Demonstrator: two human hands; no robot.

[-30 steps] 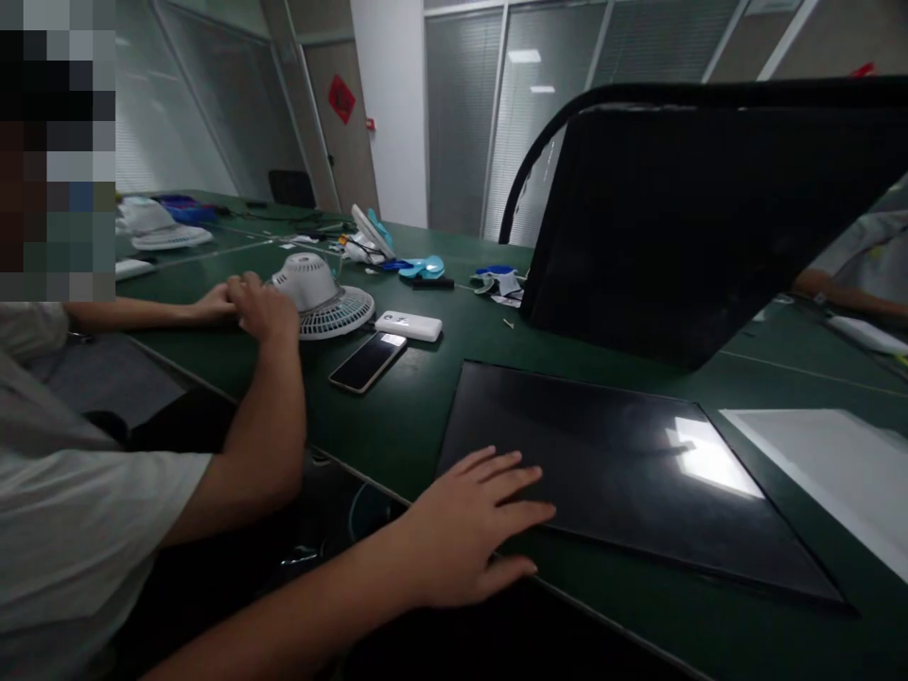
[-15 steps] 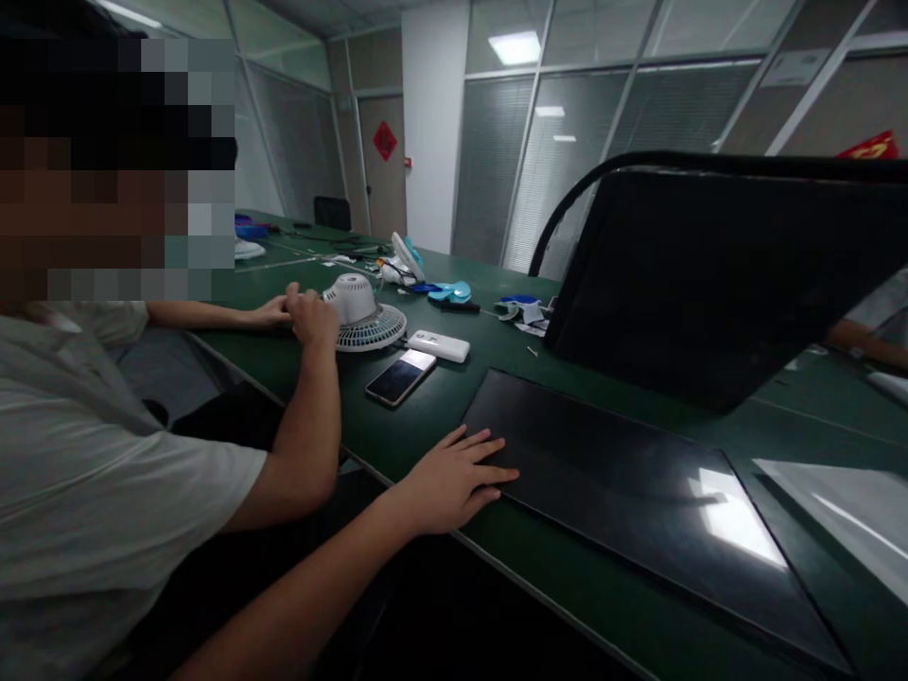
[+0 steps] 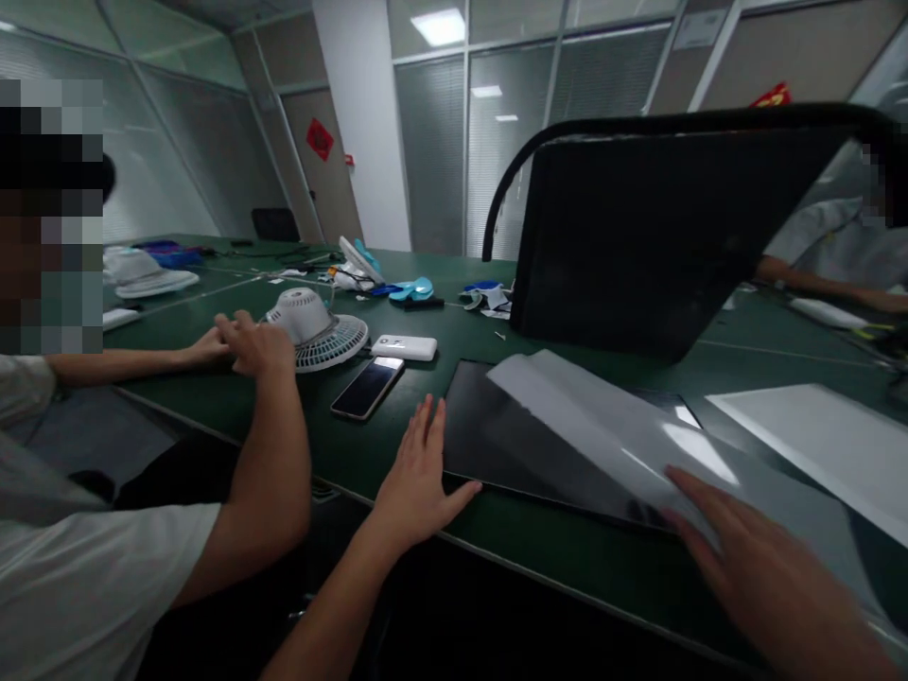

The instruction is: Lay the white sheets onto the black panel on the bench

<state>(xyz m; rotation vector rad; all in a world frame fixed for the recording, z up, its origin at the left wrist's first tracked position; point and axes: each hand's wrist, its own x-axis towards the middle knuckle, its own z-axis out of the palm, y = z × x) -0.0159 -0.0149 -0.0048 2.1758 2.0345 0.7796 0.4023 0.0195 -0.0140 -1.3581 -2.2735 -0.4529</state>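
Both hands lie flat and open on the work, gripping nothing. Furthest left, a neighbouring person's two hands (image 3: 237,342) rest against a white round fan grille (image 3: 316,329) on the dark green desk (image 3: 397,416); beside it sit a white rectangular power bank (image 3: 404,347) and a black smartphone (image 3: 367,387), face up. Next comes the left hand (image 3: 418,473), forearm reaching in from below, palm down, fingers spread and pointing away, thumb touching the near left corner of the flat black rectangular panel (image 3: 511,445). Across that panel lies a pale translucent sheet of film (image 3: 610,430). On the right, the right hand (image 3: 766,577) stretches forward, palm down, fingers extended, pressing the film's near end. Behind stands a large tilted black screen (image 3: 659,236).
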